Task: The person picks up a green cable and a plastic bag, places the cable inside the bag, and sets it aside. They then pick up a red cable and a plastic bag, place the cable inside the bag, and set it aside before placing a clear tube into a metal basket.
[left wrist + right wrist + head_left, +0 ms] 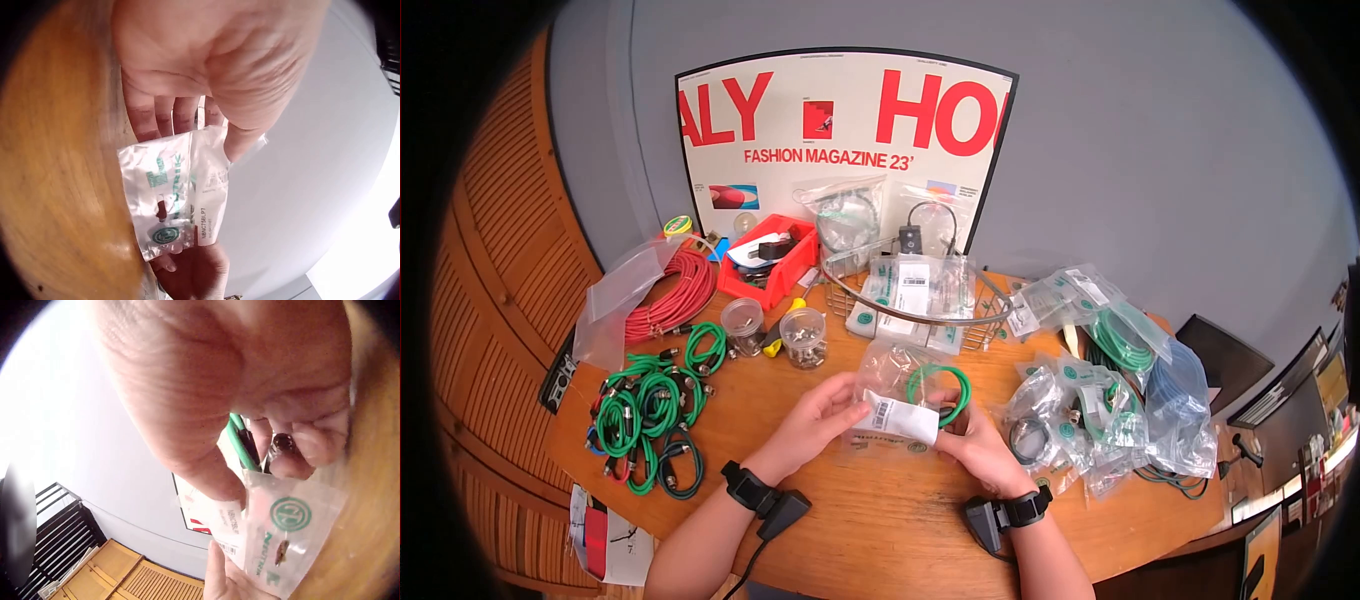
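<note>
A clear plastic bag (895,420) with a white barcode label and green print is held up over the table between both hands. My left hand (815,415) pinches its left side, thumb on the label side and fingers behind. A coiled green cable (958,400) shows at the bag's right side, partly behind the plastic. My right hand (982,448) holds this cable by its end, with fingers curled around a metal connector (282,442) and the thumb at the bag's edge. Small brownish metal parts (282,552) lie inside the bag.
Coiled green cables (640,415) and a red cable coil (670,295) lie on the left. Behind are two clear jars (805,340), a red bin (790,285) and a wire basket (990,335) with bagged items. Bagged cables (1090,420) are heaped on the right.
</note>
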Demonstrator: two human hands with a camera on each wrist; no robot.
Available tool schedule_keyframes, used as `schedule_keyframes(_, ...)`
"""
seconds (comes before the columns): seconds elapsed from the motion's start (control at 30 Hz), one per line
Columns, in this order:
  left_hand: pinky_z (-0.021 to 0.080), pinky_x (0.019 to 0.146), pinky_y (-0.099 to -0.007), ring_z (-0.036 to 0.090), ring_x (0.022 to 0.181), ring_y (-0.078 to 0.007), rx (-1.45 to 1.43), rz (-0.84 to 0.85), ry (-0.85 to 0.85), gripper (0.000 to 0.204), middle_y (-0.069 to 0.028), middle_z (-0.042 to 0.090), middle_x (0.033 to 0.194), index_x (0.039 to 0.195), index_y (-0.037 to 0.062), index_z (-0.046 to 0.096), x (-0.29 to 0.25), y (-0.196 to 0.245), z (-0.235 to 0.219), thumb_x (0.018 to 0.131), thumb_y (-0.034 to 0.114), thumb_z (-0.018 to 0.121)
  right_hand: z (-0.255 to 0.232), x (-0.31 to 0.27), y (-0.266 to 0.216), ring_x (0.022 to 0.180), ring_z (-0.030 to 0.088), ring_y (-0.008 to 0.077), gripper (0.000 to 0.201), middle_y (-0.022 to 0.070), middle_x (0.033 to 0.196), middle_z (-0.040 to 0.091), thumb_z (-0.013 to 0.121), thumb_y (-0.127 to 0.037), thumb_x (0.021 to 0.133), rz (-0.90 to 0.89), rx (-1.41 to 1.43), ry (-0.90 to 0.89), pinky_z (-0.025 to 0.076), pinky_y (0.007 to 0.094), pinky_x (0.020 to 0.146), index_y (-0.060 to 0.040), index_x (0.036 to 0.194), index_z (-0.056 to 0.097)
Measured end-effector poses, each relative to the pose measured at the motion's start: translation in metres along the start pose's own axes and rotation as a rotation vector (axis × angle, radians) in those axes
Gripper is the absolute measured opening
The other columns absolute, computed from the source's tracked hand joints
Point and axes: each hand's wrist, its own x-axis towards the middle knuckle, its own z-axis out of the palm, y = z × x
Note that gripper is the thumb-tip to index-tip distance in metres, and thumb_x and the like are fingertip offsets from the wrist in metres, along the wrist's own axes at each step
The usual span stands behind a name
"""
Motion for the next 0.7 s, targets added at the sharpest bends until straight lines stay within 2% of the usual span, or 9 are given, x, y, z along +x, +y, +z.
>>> schedule_keyframes(0.03,0.048,0.084,-0.0251,0.056,0.103,-0.0097,-0.004,0.009,0.007,0.038,-0.0034,0.059,0.115,0.131,0.0053,0.047,0.001,-0.002,-0.001,0.095,0.012,0.057,0.002,0.001,0.001,0.066,0.049,0.0041,0.035,-0.0016,0.085,0.058,0.065,-0.013,0.088,-0.01,0.033,0.082,0.036,0.0188,0.054,-0.0046,0.12,0.051)
schedule_keyframes(0.17,0.049,0.084,-0.0257,0.056,0.105,-0.0106,-0.05,0.012,-0.041,0.042,-0.0036,0.058,0.118,0.134,0.0055,0.042,0.001,-0.009,-0.002,0.095,0.01,0.057,-0.007,0.006,0.007,0.071,0.053,0.0048,0.039,-0.0007,0.09,0.06,0.064,-0.012,0.089,0.022,-0.039,0.057,0.04,0.019,0.059,-0.0043,0.124,0.048)
schedule_keyframes(0.23,0.05,0.083,-0.0262,0.057,0.104,-0.0113,-0.049,0.01,-0.035,0.043,-0.0045,0.06,0.115,0.135,0.0051,0.041,0.001,-0.01,-0.002,0.095,0.009,0.056,-0.006,0.007,0.007,0.081,0.056,0.0065,0.043,0.0011,0.096,0.06,0.063,-0.004,0.089,-0.017,-0.009,0.033,0.043,0.0204,0.069,-0.0032,0.127,0.043)
schedule_keyframes(0.37,0.049,0.082,-0.0251,0.059,0.103,-0.0112,-0.03,-0.08,0.04,0.042,-0.0054,0.062,0.112,0.134,0.0041,0.041,0.001,-0.005,-0.003,0.095,0.008,0.056,-0.003,0.006,0.011,0.086,0.057,0.0076,0.05,0.0009,0.095,0.059,0.062,-0.003,0.089,-0.107,0.03,0.047,0.045,0.0221,0.075,-0.0039,0.133,0.039)
schedule_keyframes(0.47,0.05,0.076,-0.0234,0.061,0.097,-0.0108,-0.061,0.012,0.072,0.042,-0.0063,0.064,0.11,0.134,0.0042,0.041,0.002,-0.01,-0.005,0.095,0.01,0.055,-0.004,0.005,0.011,0.095,0.058,0.0093,0.054,0.0036,0.105,0.06,0.061,-0.002,0.09,-0.189,-0.001,0.028,0.045,0.0234,0.082,-0.0039,0.138,0.036)
schedule_keyframes(0.53,0.049,0.075,-0.0217,0.06,0.097,-0.0088,-0.024,-0.025,0.042,0.043,-0.0062,0.063,0.113,0.136,0.0056,0.04,0.001,-0.004,-0.005,0.096,0.012,0.054,-0.005,0.004,0.01,0.107,0.056,0.0121,0.056,0.0071,0.117,0.059,0.06,-0.003,0.091,-0.145,-0.009,-0.139,0.044,0.0248,0.091,-0.0031,0.14,0.033)
schedule_keyframes(0.57,0.049,0.075,-0.0217,0.06,0.097,-0.0088,-0.024,-0.025,0.042,0.043,-0.0062,0.063,0.113,0.136,0.0056,0.04,0.002,-0.006,-0.005,0.096,0.012,0.054,-0.006,0.004,0.01,0.107,0.056,0.0121,0.056,0.0071,0.117,0.059,0.06,-0.003,0.091,-0.145,-0.009,-0.138,0.044,0.0248,0.091,-0.0031,0.14,0.033)
schedule_keyframes(0.63,0.049,0.075,-0.0217,0.06,0.097,-0.0072,-0.052,-0.017,-0.024,0.044,-0.0055,0.064,0.112,0.137,0.0067,0.038,0.002,-0.01,-0.005,0.097,0.013,0.053,-0.008,0.005,0.011,0.115,0.052,0.0146,0.054,0.0093,0.126,0.056,0.059,-0.005,0.092,-0.149,-0.063,-0.265,0.041,0.0263,0.097,-0.0021,0.139,0.033)
schedule_keyframes(0.7,0.05,0.076,-0.0227,0.059,0.099,-0.0081,-0.047,-0.065,-0.041,0.044,-0.0056,0.063,0.113,0.138,0.0072,0.037,0.0,-0.002,-0.003,0.097,0.013,0.052,-0.006,0.007,0.013,0.111,0.055,0.0137,0.053,0.0091,0.123,0.058,0.058,-0.006,0.093,-0.134,-0.029,-0.187,0.043,0.0251,0.092,-0.0023,0.139,0.034)
